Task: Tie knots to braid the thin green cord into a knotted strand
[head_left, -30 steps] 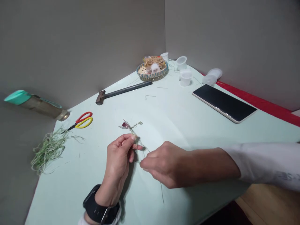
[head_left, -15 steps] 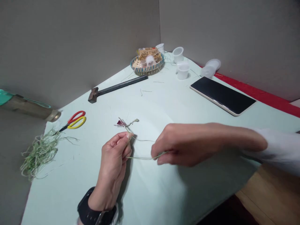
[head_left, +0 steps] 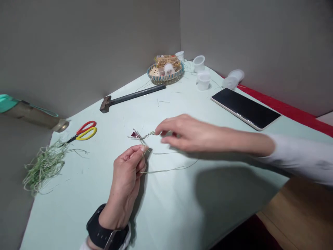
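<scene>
The left hand [head_left: 126, 170] is pinching a thin pale-green grass strand [head_left: 166, 171] between thumb and fingertips, just below a small twisted grass bundle with a dark red tip [head_left: 135, 135], which is hanging above the pale mint table [head_left: 166, 205]. The loosely open right hand [head_left: 192, 133] is hovering empty, its fingertips [head_left: 158, 132] just beside the bundle's twisted end.

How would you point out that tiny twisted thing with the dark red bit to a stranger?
Find the pale green table, then the left hand with a black wristband. Just above that hand sits a small twist of thin green fibre with a dark red patch, far smaller than the loose green bundle off to the left.
</scene>
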A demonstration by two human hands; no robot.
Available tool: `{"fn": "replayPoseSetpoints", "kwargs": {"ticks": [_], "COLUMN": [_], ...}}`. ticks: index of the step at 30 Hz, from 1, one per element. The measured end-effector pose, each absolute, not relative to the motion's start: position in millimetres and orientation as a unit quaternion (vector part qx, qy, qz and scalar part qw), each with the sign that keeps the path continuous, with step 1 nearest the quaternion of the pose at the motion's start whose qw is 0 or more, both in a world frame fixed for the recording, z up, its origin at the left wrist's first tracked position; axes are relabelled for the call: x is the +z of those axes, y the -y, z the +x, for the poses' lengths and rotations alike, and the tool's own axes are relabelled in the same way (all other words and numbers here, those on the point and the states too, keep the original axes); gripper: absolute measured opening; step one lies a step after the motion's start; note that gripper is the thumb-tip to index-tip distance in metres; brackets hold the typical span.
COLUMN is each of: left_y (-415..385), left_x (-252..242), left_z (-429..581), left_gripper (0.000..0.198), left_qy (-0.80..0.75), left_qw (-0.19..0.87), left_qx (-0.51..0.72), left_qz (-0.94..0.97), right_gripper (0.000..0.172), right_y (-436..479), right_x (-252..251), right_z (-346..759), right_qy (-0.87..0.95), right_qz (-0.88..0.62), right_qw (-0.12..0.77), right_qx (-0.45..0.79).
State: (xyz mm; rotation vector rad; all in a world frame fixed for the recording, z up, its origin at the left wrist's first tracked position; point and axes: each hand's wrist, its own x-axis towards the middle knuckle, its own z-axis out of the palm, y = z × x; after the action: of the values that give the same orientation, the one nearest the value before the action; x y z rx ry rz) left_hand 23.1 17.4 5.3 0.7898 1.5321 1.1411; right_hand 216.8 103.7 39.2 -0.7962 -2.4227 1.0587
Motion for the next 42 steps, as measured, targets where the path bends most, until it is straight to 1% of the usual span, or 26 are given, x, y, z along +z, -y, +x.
{"fn": "replayPoseSetpoints", "kwargs": {"ticks": [4,8,10,16,23,34,38,42], "left_y": [-16.7,-15.5,-15.3,-16.2,-15.9,-15.9,-15.7,-15.6], "left_x": [6.1,7.0,7.4,6.0,6.2,5.9,6.6,6.4], "left_z": [22.5,21.3,21.3,23.1,23.8,23.5,24.2,23.7], "left_gripper": [0.014,0.014,0.014,0.013,0.012,0.014,0.015,0.014], "left_qy": [-0.634,-0.634,-0.636,-0.633,-0.634,-0.644,-0.644,-0.643], "left_qw": [0.512,0.513,0.511,0.508,0.503,0.505,0.505,0.502], "left_qx": [0.478,0.477,0.478,0.484,0.488,0.475,0.477,0.481], "left_qz": [0.327,0.326,0.326,0.327,0.328,0.322,0.32,0.321], "right_gripper": [0.021,0.016,0.014,0.017,0.016,0.016,0.019,0.016], "right_y": [-95.7,-93.5,-92.0,-88.1,-86.9,-88.2,-88.5,-86.7], "right_x": [14.1,3.5,3.3,4.0,2.3,3.3,3.3,5.1], "right_z": [172.7,169.0,171.7,171.7,168.8,172.1,170.6,168.9], "right_qy": [0.832,0.791,0.778,0.773,0.77,0.723,0.717,0.712], "right_qz": [-0.272,-0.268,-0.271,-0.295,-0.322,-0.32,-0.319,-0.328], "right_qw": [0.186,0.166,0.161,0.195,0.219,0.21,0.212,0.219], "right_qx": [0.445,0.525,0.543,0.527,0.506,0.575,0.583,0.582]}}
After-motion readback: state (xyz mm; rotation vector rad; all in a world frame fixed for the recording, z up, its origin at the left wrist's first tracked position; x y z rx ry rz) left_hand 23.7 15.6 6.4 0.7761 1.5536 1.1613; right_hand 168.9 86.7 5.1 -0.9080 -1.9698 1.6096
